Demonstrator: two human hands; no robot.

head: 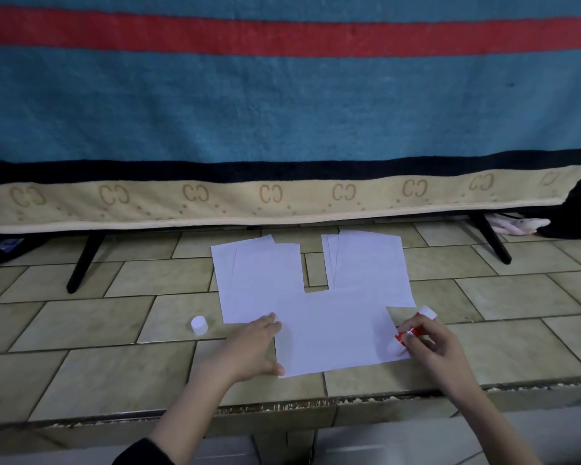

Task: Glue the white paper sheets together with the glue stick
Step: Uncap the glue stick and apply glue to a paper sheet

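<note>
The left hand (259, 344) lies flat with straight fingers pressing the left edge of the nearest sheet (336, 330), while the right hand (433, 347) pinches the glue stick (415, 325) at the sheet's right edge, at 3 o'clock from the left hand. The stick's long axis runs from 7 to 1 o'clock, its white end up toward 1 o'clock and its lower tip on the paper, hidden by the fingers. Its cap (199, 325) stands on the tiled counter (81, 330) at 9 o'clock; two more paper piles (259, 273) lie at 12 o'clock, partly covered by the near sheet.
</note>
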